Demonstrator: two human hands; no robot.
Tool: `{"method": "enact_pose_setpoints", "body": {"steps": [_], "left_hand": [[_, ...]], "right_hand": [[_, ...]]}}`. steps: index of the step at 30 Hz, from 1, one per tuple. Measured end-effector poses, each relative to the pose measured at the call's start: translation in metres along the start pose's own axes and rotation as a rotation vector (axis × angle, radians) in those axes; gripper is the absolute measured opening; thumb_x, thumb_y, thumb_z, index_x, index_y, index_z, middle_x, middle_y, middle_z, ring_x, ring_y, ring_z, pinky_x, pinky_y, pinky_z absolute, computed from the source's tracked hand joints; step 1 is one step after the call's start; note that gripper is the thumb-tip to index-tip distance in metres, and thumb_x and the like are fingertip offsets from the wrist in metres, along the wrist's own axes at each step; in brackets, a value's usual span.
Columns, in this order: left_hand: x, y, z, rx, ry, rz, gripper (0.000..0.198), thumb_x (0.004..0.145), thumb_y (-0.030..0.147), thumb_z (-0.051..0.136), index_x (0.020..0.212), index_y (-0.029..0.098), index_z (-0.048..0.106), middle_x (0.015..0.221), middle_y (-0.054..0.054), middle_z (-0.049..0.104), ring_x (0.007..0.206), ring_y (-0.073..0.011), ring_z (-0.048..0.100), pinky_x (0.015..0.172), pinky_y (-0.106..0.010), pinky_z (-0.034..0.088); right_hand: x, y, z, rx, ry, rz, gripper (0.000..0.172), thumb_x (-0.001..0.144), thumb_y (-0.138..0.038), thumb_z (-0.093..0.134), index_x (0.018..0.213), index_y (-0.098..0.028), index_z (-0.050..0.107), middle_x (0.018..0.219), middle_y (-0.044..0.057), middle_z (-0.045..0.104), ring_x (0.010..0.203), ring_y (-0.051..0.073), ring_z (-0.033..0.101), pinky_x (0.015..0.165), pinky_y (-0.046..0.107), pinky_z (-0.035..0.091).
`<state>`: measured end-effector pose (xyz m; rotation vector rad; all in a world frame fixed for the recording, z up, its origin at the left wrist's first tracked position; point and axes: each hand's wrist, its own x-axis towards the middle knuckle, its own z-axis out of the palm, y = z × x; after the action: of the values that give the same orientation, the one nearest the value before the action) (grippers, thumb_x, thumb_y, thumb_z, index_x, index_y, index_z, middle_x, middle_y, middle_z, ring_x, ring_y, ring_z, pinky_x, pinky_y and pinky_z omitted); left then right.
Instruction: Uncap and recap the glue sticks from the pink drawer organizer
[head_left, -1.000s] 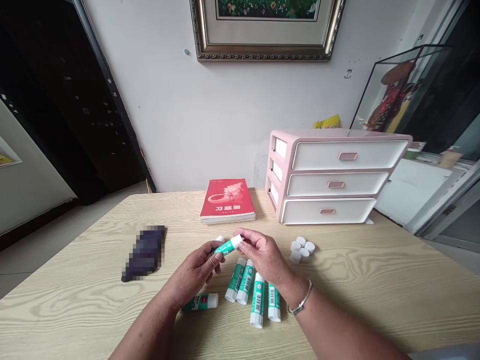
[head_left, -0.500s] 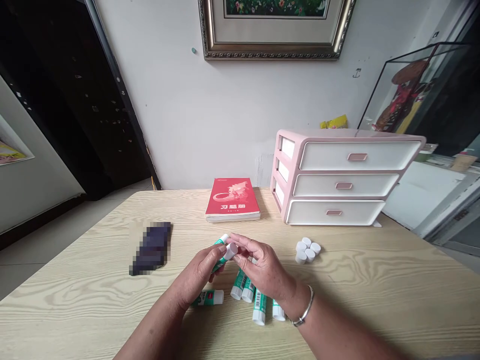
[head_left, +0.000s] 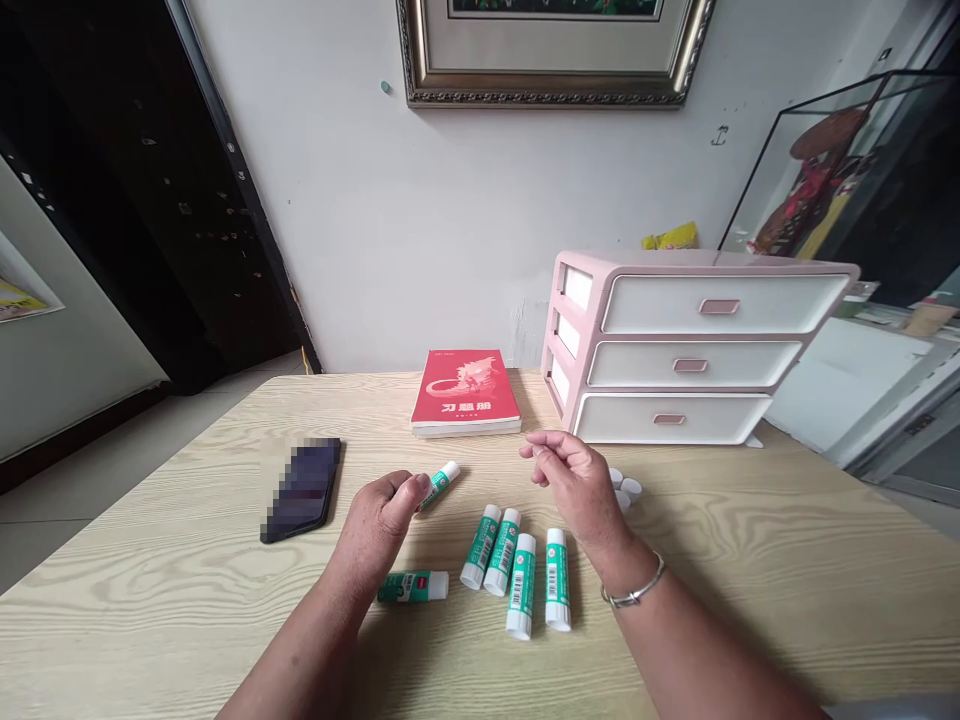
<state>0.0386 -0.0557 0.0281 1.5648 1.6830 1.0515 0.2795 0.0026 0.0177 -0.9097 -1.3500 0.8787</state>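
My left hand (head_left: pixel 379 520) is closed on a green and white glue stick (head_left: pixel 439 482), whose white end points up and to the right over the wooden table (head_left: pixel 787 560). My right hand (head_left: pixel 577 485) hovers to the right of it, fingers curled and pinched together; what they hold is hidden. Just behind that hand lies a small pile of white caps (head_left: pixel 628 488), partly covered. Several more glue sticks (head_left: pixel 521 585) lie side by side below my hands, and one glue stick (head_left: pixel 412 586) lies crosswise near my left wrist.
A dark phone (head_left: pixel 302 490) lies left of my hands. A red book (head_left: pixel 465 392) sits at the back of the table beside a pink three-drawer unit (head_left: pixel 675 350), all drawers closed. A framed picture hangs on the wall behind.
My right hand has left the glue stick and moved right toward the caps, after pulling at the stick's white end. My left hand has lowered the stick slightly.
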Motion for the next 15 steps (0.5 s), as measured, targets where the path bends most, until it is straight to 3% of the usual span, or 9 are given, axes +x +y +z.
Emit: {"method": "enact_pose_setpoints", "body": {"steps": [6,10,12,15], "left_hand": [[0.001,-0.001,0.002,0.025,0.043,-0.01,0.045,0.086,0.059,0.04,0.06,0.022,0.041,0.058,0.002,0.042,0.061,-0.0159,0.039,0.057,-0.027,0.029],[0.009,-0.009,-0.002,0.046,0.153,-0.084,0.05,0.089,0.063,0.037,0.062,0.022,0.047,0.061,0.001,0.054,0.061,-0.0176,0.047,0.06,-0.028,0.035],[0.017,-0.018,-0.005,0.132,0.199,-0.133,0.052,0.089,0.066,0.036,0.068,0.022,0.053,0.067,-0.002,0.061,0.065,-0.0204,0.054,0.063,-0.029,0.038],[0.032,-0.034,-0.008,0.358,0.167,-0.185,0.054,0.09,0.067,0.034,0.078,0.021,0.06,0.074,-0.007,0.068,0.073,-0.0264,0.062,0.065,-0.031,0.041]], "right_hand": [[0.0,0.002,0.0,-0.019,0.018,0.007,0.019,0.084,-0.032,0.061,0.092,-0.018,0.07,0.081,0.004,0.072,0.055,0.01,0.057,0.054,0.024,0.049],[0.002,0.007,-0.002,-0.051,0.024,0.015,0.021,0.083,-0.032,0.059,0.092,-0.018,0.071,0.079,0.004,0.072,0.054,0.011,0.057,0.053,0.025,0.049],[0.004,0.008,-0.005,-0.083,0.032,0.004,0.021,0.083,-0.031,0.058,0.092,-0.018,0.072,0.079,0.004,0.072,0.055,0.011,0.057,0.054,0.025,0.05],[0.008,0.008,-0.011,-0.105,0.06,0.006,0.021,0.083,-0.031,0.058,0.092,-0.018,0.072,0.08,0.004,0.072,0.056,0.011,0.057,0.055,0.025,0.051]]}}
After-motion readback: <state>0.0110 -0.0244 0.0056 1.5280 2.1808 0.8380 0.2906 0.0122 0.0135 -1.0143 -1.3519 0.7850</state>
